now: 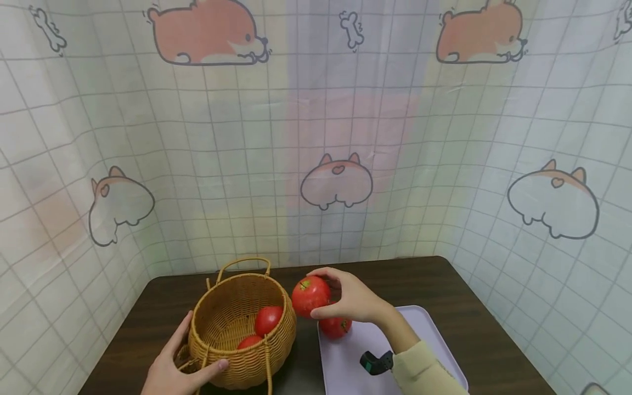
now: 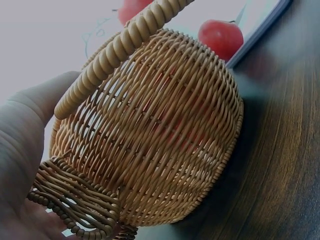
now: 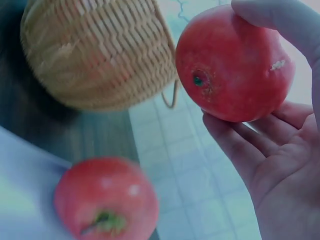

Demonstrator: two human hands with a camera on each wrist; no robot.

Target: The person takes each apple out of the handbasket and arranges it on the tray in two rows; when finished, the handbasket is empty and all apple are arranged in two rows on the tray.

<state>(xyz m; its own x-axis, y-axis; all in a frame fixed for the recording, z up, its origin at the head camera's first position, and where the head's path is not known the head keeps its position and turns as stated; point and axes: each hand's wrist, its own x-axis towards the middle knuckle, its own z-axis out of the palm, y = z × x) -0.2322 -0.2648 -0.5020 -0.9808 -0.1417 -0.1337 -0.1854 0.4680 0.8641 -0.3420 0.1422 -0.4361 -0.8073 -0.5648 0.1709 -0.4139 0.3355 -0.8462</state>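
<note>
A round wicker basket (image 1: 247, 365) stands on the left of the table with its handles folded down. Two red apples lie inside it, one apple (image 1: 269, 320) at the right wall and part of another (image 1: 249, 341) below. My left hand (image 1: 180, 359) holds the basket's left side, thumb toward the front; the left wrist view shows it against a woven wicker flap (image 2: 75, 192). In my right hand (image 1: 353, 299), a red apple (image 1: 310, 295) is gripped beside the basket's rim, above the table. Behind and below it, another apple (image 1: 336, 327) lies on the pale purple tray (image 1: 367, 336).
The tray sits right of the basket, partly under my right forearm. A small black device (image 1: 376, 363) shows at my right wrist. Around the dark wooden table (image 1: 395, 280) hang curtains (image 1: 336, 126) printed with cartoon dogs.
</note>
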